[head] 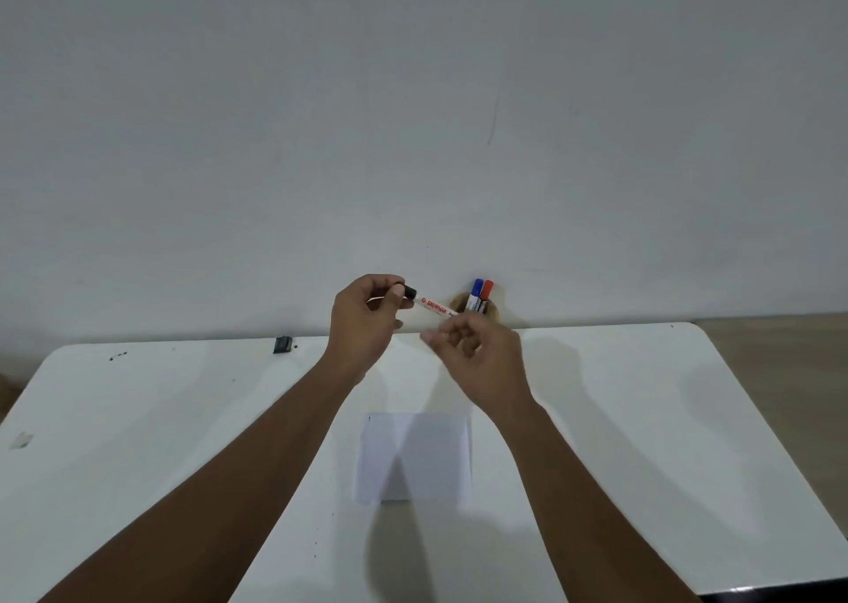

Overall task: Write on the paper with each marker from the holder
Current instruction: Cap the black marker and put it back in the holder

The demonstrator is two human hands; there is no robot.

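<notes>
A white marker with a black cap (431, 305) is held level above the far middle of the table. My left hand (367, 322) pinches its black cap end. My right hand (482, 354) grips the other end of the barrel, which its fingers hide. Behind my right hand a tan holder (493, 311) stands at the table's back edge, mostly hidden, with a blue-capped marker (475, 294) and a red-capped marker (485, 295) upright in it. A white sheet of paper (415, 458) lies flat on the table, below and between my forearms.
The white table (619, 419) meets a plain grey wall at its far edge. A small dark object (282, 344) lies near the back edge to the left, with dark specks (118, 355) further left. A pale scrap (22, 440) sits at the left edge. The floor shows at right.
</notes>
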